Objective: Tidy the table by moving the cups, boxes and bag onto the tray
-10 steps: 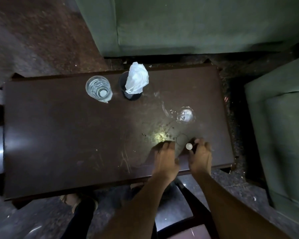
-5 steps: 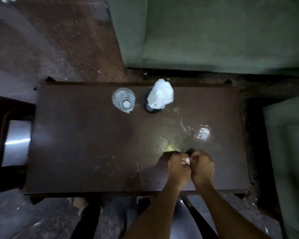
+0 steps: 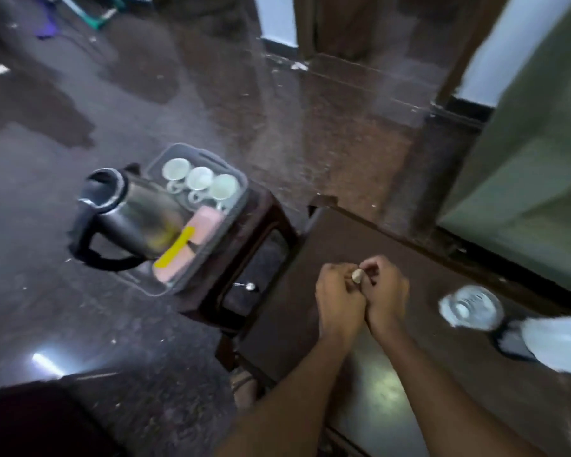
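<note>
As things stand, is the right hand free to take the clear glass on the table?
Probably not yet. The right hand and left hand together pinch a small pale object. The glass stands close on its right with bare table between.

One camera only, worn on the head, high above the dark table (image 3: 426,324) and looking down. Turned to the left, so the table runs off at a slant to the right. Close to both hands, left hand (image 3: 338,296) and right hand (image 3: 384,293), in the near middle. Farther left, the tray (image 3: 234,212) on a small stand, seen from above. Floor at the far side and left, green sofa (image 3: 524,166) at the far right. Blurry all over.
</note>
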